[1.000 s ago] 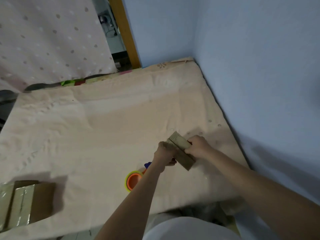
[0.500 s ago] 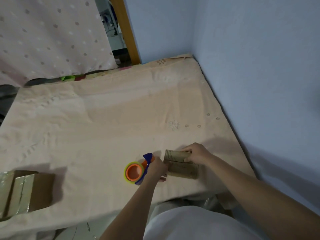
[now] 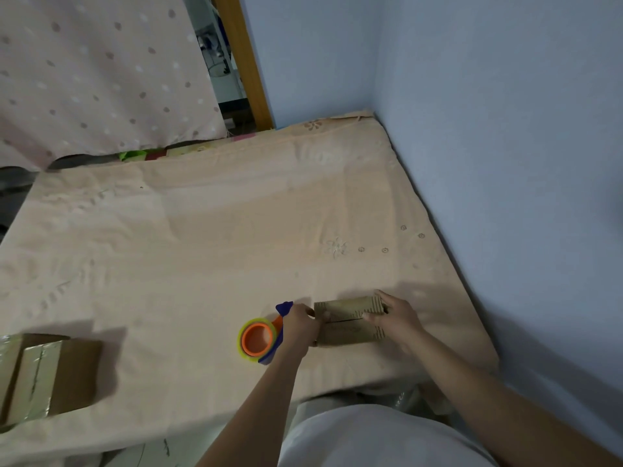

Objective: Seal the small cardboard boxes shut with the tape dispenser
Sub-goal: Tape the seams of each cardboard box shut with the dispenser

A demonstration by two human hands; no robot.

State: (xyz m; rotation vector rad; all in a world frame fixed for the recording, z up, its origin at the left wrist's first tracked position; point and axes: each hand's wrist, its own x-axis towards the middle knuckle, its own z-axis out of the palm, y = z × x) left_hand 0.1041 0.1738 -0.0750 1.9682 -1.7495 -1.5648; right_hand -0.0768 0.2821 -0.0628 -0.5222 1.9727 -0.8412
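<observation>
Two taped boxes [image 3: 43,375] sit at lower left, while one small box [image 3: 349,320] at lower middle waits untaped, right hand [image 3: 392,315] gripping it, left hand [image 3: 298,326] holding the tape dispenser [image 3: 259,338].

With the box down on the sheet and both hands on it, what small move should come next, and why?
Probably draw the tape dispenser rightward along the seam of the small box. The left hand grips the dispenser at the box's left end, the right hand holds the right end, and no tape shows across the seam yet.
</observation>
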